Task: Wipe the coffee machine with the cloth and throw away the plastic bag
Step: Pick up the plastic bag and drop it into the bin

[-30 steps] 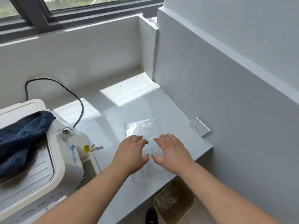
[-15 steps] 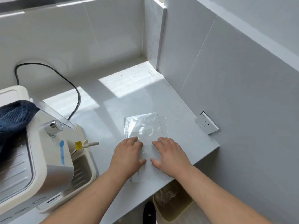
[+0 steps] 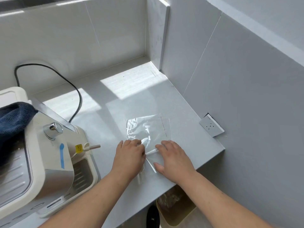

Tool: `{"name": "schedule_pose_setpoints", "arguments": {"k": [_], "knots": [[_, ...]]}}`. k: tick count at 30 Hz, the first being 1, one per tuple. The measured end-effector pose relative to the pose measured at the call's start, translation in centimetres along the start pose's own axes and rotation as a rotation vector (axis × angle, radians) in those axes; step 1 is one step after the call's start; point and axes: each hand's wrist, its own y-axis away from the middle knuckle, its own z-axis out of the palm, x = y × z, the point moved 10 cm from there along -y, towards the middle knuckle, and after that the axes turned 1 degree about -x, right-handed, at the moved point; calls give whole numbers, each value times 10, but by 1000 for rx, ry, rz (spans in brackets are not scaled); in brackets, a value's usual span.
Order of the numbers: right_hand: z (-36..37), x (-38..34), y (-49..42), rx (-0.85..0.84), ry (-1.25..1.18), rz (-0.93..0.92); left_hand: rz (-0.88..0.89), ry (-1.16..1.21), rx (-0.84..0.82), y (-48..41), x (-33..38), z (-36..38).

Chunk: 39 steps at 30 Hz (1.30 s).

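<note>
Plastic bag (image 3: 148, 129), clear and nearly flat, is found on the grey counter (image 3: 125, 102), at about 12 o'clock from the two hands and near the front edge. Its near end is covered by both hands and is slightly rucked between them.

Bin (image 3: 176, 209), tan, is seen below the counter edge at roughly 6 o'clock from the right hand; a crumpled liner or wrapper is visible inside.

Left hand (image 3: 130, 156): fingers curled, tips pinching or gathering the film at the bag's near left corner. Right hand (image 3: 175, 157): palm down, fingers loosely spread, pressed flat on the near right part; nothing is pinched by it.

Judgement on the step in hand, bag pick-up: thin film lying flat is hard to lift from above. An edge is best raised by sliding it toward the counter lip or by bunching it between thumb and fingers, as appears to be under way on the left. Once gathered, the film should be crumpled into one fist so it drops cleanly rather than drifting.

Farther off, at 9 to 10 o'clock, the coffee machine (image 3: 41, 162) is noted, with the dark blue cloth (image 3: 13, 122) lying on its top. A black cord (image 3: 77, 94) runs behind it.
</note>
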Motion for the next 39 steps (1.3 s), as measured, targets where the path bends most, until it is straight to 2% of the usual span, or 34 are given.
{"name": "schedule_pose_setpoints", "arguments": {"k": [7,14,20,30,34,39], "knots": [[-10,-12,6,-27,38,-37,3,16,78,4,10,-32],[-45,-25,19,35,128,-40,24,75,126,10,28,-74],[-82,-31,34,67,43,-41,25,124,185,11,43,-117],[-141,-46,51,162,66,-35,35,132,245,15,62,-185],[-180,-59,59,281,46,-30,87,124,294,18,73,-220],[-238,-75,77,543,56,-42,142,147,319,25,86,-259]]}}
